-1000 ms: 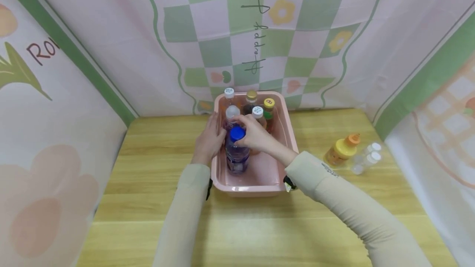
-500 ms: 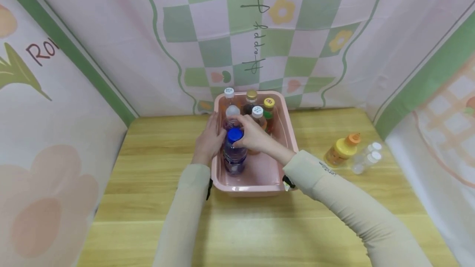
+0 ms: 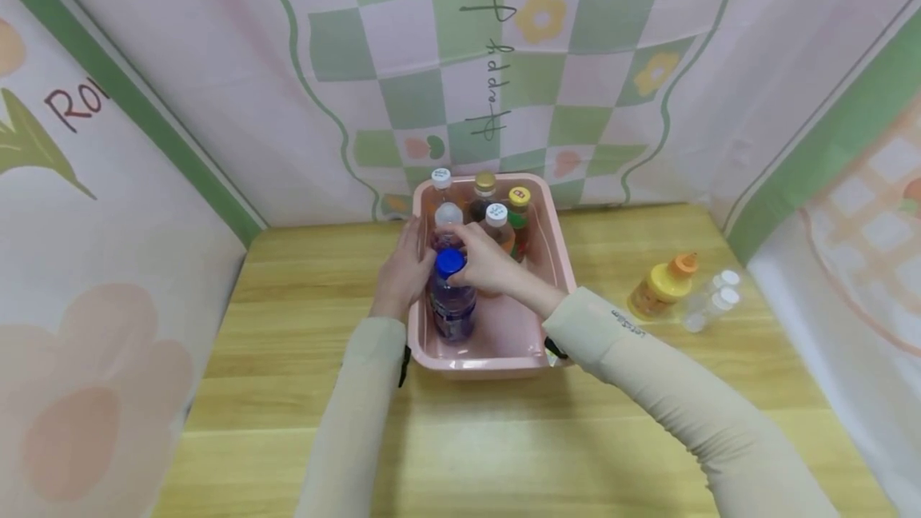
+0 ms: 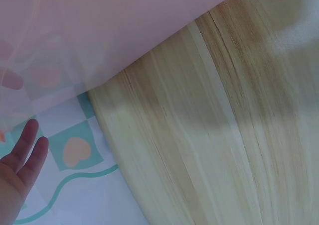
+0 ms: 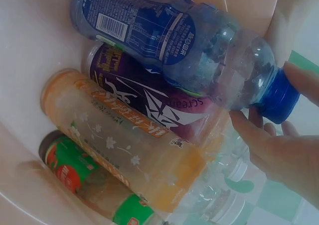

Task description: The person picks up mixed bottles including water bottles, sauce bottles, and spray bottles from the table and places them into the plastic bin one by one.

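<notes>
My right hand (image 3: 492, 262) pinches the blue cap of a clear plastic bottle with a dark blue label (image 3: 455, 316). The bottle stands upright at the left side of a pink plastic basin (image 3: 496, 362). In the right wrist view, thumb and fingers sit around the blue cap (image 5: 278, 96). My left hand (image 3: 403, 280) lies along the basin's left rim, fingers extended. Its straight fingers (image 4: 36, 158) show beside the basin wall in the left wrist view. Next to the blue-labelled bottle are a purple-labelled bottle (image 5: 149, 98) and an orange-labelled bottle (image 5: 119, 135).
At the basin's back stand a white-capped bottle (image 3: 441, 179), a gold-capped bottle (image 3: 485, 186) and a yellow-capped bottle (image 3: 520, 200). On the wooden table (image 3: 302, 390) to the right are a yellow squeeze bottle (image 3: 658, 290) and small clear bottles with white caps (image 3: 708, 308). A patterned curtain (image 3: 403, 102) hangs behind.
The right hand has shifted the blue-capped bottle slightly left, towards the basin's left wall. The left hand stays at the rim. The head view has tilted a little.
</notes>
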Demonstrator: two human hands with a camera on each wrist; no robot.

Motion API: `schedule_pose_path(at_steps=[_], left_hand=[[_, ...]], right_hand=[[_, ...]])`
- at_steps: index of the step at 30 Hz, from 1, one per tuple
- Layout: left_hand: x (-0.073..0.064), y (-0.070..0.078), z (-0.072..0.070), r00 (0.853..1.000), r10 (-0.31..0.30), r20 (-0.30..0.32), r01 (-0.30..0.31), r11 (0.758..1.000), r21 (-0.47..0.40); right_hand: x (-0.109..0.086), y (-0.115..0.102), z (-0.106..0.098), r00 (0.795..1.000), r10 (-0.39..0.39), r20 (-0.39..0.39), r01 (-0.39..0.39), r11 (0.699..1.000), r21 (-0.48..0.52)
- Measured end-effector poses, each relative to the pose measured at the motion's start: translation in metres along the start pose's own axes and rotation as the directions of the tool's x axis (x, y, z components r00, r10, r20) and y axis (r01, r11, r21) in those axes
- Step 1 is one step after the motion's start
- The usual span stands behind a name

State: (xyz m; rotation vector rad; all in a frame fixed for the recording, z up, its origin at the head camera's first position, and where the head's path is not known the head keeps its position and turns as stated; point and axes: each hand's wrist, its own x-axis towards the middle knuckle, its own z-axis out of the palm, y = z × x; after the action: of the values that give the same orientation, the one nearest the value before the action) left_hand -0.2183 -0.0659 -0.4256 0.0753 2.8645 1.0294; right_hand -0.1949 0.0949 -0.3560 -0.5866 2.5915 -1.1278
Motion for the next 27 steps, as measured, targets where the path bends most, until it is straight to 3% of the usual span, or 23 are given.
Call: schedule_pose_path(at_steps=[11, 20, 27], left_hand=[[0.0003, 0.0002, 0.0003, 1.000, -0.014, 0.010, 0.014, 1.000, -0.012], [0.0000, -0.0004, -0.0003, 1.000, -0.011, 0.008, 0.011, 1.000, 0.000], [0.0003, -0.0017, 0.0003, 1.000, -0.014, 0.004, 0.014, 1.000, -0.004]], right_hand=[[0.0010, -0.0017, -0.0002, 1.000, 0.017, 0.002, -0.017, 0.999, -0.038], [0.0014, -0.0008, -0.0040, 0.996, 0.029, 0.080, -0.028, 0.999, -0.016], [0.0020, 0.0023, -0.0035, 0.990, -0.060, 0.127, 0.062, 0.998, -0.008]])
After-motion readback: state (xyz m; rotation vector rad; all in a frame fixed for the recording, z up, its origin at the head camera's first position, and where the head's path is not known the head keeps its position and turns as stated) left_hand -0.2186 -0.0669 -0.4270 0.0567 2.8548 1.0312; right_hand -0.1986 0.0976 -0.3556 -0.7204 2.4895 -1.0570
